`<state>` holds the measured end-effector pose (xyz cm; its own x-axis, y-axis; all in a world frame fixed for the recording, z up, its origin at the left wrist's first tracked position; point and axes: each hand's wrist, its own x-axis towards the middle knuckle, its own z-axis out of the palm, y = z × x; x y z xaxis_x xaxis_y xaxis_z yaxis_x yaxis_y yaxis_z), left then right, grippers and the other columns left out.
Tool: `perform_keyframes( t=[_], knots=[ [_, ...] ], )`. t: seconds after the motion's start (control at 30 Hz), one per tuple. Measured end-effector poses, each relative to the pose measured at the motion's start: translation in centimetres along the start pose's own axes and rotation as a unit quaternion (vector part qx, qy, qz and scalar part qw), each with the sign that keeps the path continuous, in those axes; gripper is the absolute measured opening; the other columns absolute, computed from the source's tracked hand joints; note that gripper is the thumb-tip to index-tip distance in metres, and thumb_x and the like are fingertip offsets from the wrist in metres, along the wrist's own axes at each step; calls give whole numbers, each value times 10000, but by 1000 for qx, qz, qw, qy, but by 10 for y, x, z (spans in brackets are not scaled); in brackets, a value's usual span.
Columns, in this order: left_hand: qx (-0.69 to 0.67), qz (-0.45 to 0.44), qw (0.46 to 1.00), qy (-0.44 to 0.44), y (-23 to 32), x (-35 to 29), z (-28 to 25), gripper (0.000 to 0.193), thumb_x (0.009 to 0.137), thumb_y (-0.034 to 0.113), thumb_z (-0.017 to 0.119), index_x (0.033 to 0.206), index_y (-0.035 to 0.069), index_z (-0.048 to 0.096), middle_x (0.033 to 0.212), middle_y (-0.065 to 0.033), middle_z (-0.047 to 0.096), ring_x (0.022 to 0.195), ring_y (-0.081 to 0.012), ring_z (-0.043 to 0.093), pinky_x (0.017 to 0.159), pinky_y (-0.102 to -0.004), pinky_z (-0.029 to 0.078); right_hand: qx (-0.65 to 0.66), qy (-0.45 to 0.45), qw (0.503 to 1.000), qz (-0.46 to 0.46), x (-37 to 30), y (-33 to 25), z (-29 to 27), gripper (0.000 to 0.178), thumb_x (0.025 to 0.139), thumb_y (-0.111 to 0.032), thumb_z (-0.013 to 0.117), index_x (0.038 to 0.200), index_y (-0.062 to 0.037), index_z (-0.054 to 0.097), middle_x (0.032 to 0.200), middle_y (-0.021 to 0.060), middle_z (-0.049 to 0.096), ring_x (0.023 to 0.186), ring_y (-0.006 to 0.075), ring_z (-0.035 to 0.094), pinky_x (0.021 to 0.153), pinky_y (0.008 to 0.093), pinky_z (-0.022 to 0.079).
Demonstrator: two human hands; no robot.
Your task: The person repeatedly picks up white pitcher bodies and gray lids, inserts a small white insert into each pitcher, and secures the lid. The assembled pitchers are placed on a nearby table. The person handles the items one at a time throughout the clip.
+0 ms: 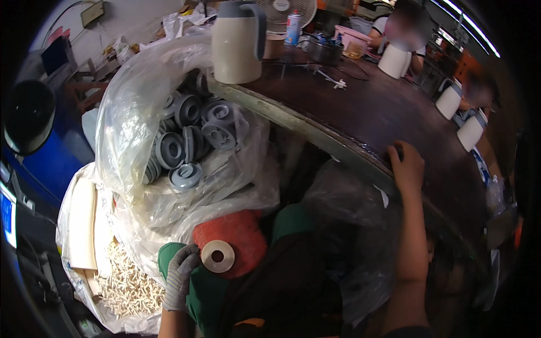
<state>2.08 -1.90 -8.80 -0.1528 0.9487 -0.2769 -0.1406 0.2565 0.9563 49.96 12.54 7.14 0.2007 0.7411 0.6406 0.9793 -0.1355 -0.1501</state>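
My left hand (181, 276), in a grey striped glove, has its fingers curled together over my green-clad leg. Its fingertips come up to the left side of a cream ring-shaped roll (226, 248) with a dark centre hole; whether they grip it is unclear. That roll lies on a red pad (251, 239) on my lap. My bare right hand (407, 166) rests at the near edge of the dark tabletop (360, 112), thumb and fingers bent toward each other. What they hold, if anything, cannot be made out.
Grey round lids (186, 110) fill a clear plastic bag (129, 107) beside the table. Below it, a sack holds many small cream pieces (127, 281). A cream jug (234, 48) stands on the table corner. More jugs (449, 101), a spray can (293, 28) and two co-workers are farther back.
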Motion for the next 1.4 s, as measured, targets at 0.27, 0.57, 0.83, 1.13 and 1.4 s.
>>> perform_keyframes(
  t=[0.27, 0.57, 0.83, 1.13, 1.4],
  knots=[
    [142, 79, 986, 37, -18, -4, -36, 307, 869, 242, 561, 1030, -14, 617, 940, -112, 624, 898, -191, 575, 821, -309, 452, 284, 34, 926, -245, -98, -71, 85, 236, 943, -120, 516, 1103, 31, 603, 1139, 169, 609, 1084, 309, 569, 924, 381, 455],
    [47, -15, 970, 238, -88, -97, -82, 279, 882, 272, 598, 996, 20, 641, 830, -24, 616, 784, -103, 552, 742, -266, 456, 398, -336, 812, -264, -205, -117, 189, 277, 981, -156, 465, 1186, -10, 580, 1010, 120, 633, 791, 160, 591, 705, 291, 481],
    [-67, -13, 953, 295, -107, -82, -74, 248, 884, 235, 606, 1003, 19, 634, 851, 9, 601, 798, -95, 520, 783, -232, 428, 413, -374, 813, -172, -197, -130, 196, 327, 993, -215, 449, 1244, -28, 542, 968, 96, 624, 799, 161, 579, 720, 278, 469],
    [198, 39, 898, 390, -104, -130, -144, 242, 785, 147, 630, 987, 13, 621, 948, -139, 634, 852, -237, 616, 827, -337, 495, 403, -387, 808, -190, -202, -147, 185, 323, 984, -212, 464, 1237, -29, 546, 966, 99, 626, 825, 173, 590, 735, 282, 470],
    [644, -199, 504, 540, -167, -311, -293, 464, 767, 231, 596, 1212, 107, 544, 1337, -188, 423, 1204, -330, 439, 1004, -452, 364, 372, -383, 814, -230, -203, -153, 186, 311, 980, -218, 470, 1210, -31, 567, 959, 110, 652, 794, 174, 610, 711, 292, 473]
  ],
)
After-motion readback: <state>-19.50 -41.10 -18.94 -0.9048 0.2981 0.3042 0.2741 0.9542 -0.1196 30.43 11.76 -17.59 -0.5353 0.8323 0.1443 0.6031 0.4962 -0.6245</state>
